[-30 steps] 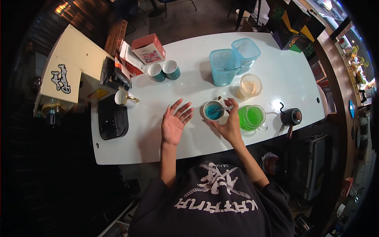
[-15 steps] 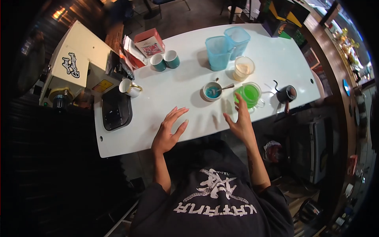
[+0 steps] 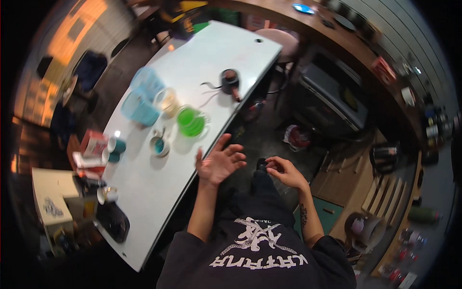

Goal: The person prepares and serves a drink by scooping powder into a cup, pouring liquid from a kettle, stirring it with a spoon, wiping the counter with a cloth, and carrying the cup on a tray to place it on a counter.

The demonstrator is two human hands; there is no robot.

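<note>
My left hand [image 3: 221,162] is open near the table's edge, palm up with fingers spread, holding nothing. Past the table edge, over the floor, my right hand [image 3: 286,172] is empty, its fingers bent and apart. A small cup of blue liquid [image 3: 159,146] with a spoon in it stands on the white table [image 3: 163,185]. Beside it is a glass jug of green liquid [image 3: 190,121], the vessel nearest my left hand. Behind these are a clear cup with pale contents [image 3: 166,102] and two light-blue pitchers [image 3: 139,110]. A dark gooseneck kettle [image 3: 230,82] stands farther along.
At the table's left end are two teal cups [image 3: 113,149], a red and white box [image 3: 94,143], a white mug [image 3: 107,194] and a black tray [image 3: 113,221] by a cream machine [image 3: 53,195]. A wooden cabinet [image 3: 344,168] and a dark case [image 3: 329,91] are at the right.
The view has swung right, so the table now lies to the left. My right hand has left the blue cup, where it was one second ago, and moved off the table. The spoon stays in the cup.
</note>
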